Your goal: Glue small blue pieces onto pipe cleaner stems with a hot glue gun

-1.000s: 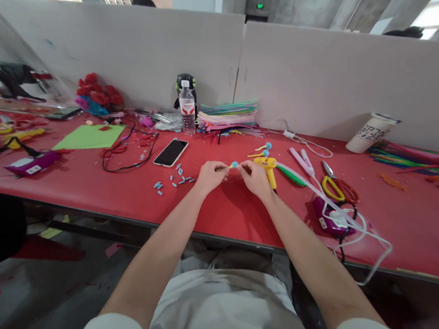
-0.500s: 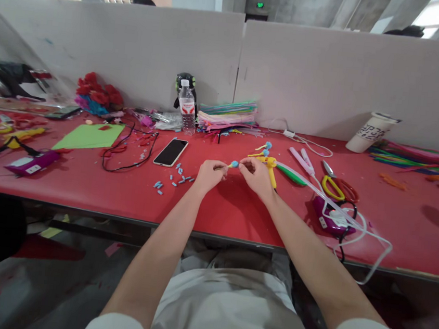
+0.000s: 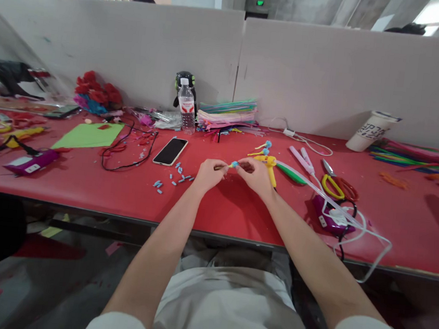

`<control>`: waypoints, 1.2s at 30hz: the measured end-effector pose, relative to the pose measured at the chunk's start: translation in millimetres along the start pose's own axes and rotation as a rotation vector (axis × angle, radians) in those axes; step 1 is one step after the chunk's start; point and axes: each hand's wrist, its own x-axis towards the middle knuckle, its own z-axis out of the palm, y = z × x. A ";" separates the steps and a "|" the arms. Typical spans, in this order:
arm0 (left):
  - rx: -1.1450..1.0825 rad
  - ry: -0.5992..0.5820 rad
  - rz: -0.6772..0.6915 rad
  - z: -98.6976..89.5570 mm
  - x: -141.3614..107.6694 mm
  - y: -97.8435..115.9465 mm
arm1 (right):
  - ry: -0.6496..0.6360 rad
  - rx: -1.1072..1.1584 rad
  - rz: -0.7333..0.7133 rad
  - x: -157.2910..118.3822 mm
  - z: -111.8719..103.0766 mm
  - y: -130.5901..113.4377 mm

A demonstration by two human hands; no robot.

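Between my hands is a small piece with a blue tip and a yellowish stem [image 3: 234, 165]. My left hand [image 3: 211, 175] is closed on its stem end, and the fingers of my right hand [image 3: 254, 174] are pinched at its blue end. Beyond my right hand, two similar blue-tipped pieces [image 3: 265, 148] and a yellow glue gun [image 3: 269, 164] lie on the red table [image 3: 233, 213]. Light blue bits [image 3: 179, 177] are scattered to the left of my left hand.
Left of my hands lie a phone [image 3: 170, 151] and green paper [image 3: 89, 135]. A water bottle [image 3: 187, 110] stands behind, beside pipe cleaners [image 3: 228, 115]. To the right are scissors [image 3: 334, 184], a purple box [image 3: 329, 218] with cables, and a tilted cup [image 3: 370, 132].
My right fingers have moved slightly left and now touch the blue tip, covering part of it. My left hand has stayed nearly where it was.
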 end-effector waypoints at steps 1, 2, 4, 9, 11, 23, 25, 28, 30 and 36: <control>-0.001 -0.003 0.003 0.0 -0.3 0.9 | -0.001 0.005 0.004 0.1 0.1 0.3; 0.000 -0.004 0.007 0.0 -0.7 1.7 | 0.002 0.009 0.009 0.2 0.2 0.6; 0.009 -0.001 0.017 0.0 -1.2 2.6 | 0.010 0.012 0.016 0.4 0.5 1.1; 0.019 0.002 0.055 0.0 -1.6 1.9 | 0.015 0.021 0.014 1.6 1.0 3.8; 0.030 -0.002 0.065 0.2 -1.8 1.7 | 0.016 0.021 0.016 2.0 1.3 5.4; 0.127 0.070 0.040 -2.5 -0.5 0.3 | -0.089 -0.148 -0.012 0.1 -9.2 -9.2; 0.154 0.097 0.029 -3.8 0.0 -0.2 | -0.261 -0.276 -0.013 -6.5 -20.0 -19.7; 0.152 0.131 0.021 -4.0 1.5 -2.3 | -0.517 -0.466 0.061 -25.3 -42.1 -33.2; 0.125 0.150 0.016 -3.3 3.2 -4.9 | -0.547 -0.624 0.155 -38.7 -58.4 -37.0; 0.005 0.187 -0.036 -3.3 8.2 -8.9 | -0.211 -0.871 0.396 -36.8 -89.1 -18.4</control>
